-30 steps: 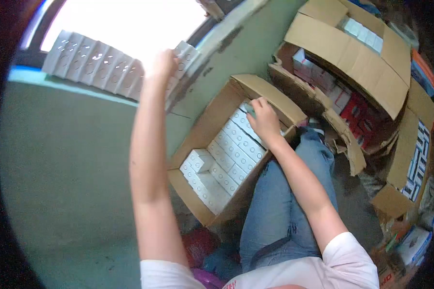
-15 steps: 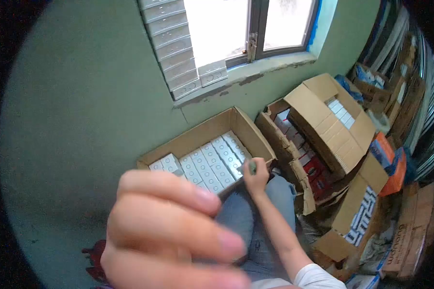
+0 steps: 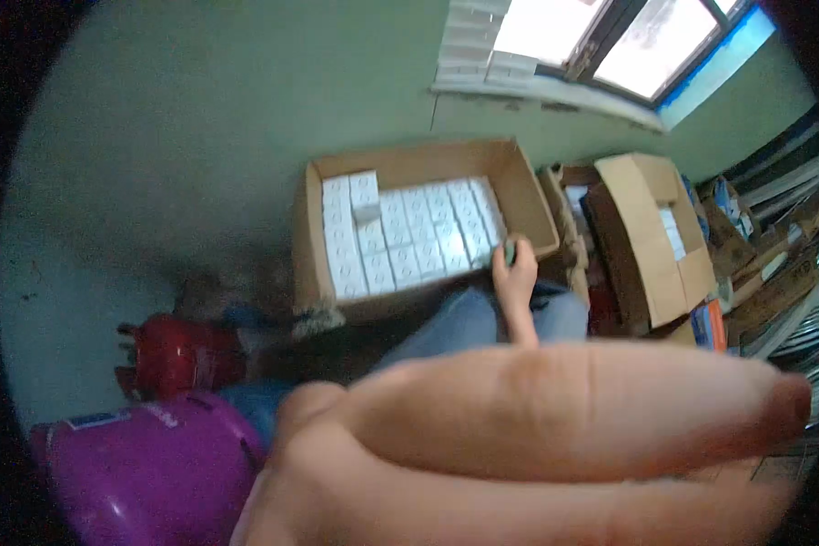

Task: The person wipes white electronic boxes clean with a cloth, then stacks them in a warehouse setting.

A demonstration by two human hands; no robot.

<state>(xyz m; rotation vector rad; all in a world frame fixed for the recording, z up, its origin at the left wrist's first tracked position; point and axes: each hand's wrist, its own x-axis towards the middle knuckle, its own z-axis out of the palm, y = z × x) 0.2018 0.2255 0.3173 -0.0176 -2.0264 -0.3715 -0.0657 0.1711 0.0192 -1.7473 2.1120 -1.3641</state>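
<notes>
My left hand (image 3: 537, 428) is very close to the camera and covers the lower part of the view. Its fingers stretch to the right, blurred, with nothing visible in them. Farther off, my right hand (image 3: 516, 268) is closed around a small dark green object (image 3: 510, 255), only partly visible, at the front right edge of an open cardboard box (image 3: 409, 162). Rows of small white boxes (image 3: 425, 238) with round marks fill much of the cardboard box. One white box (image 3: 364, 191) sits higher than the others at the back left.
A purple cylinder (image 3: 159, 469) and a red one (image 3: 187, 355) stand at the lower left. Another open carton (image 3: 651, 237) leans at the right, near more boxes and long bundled material (image 3: 805, 309). Behind is a green wall (image 3: 246, 82) with a window (image 3: 646, 45).
The view has swung left and down, bringing the cylinders into sight. My left hand's fingers have straightened from a curl and cover more of the bottom right. My right hand stays at the box edge.
</notes>
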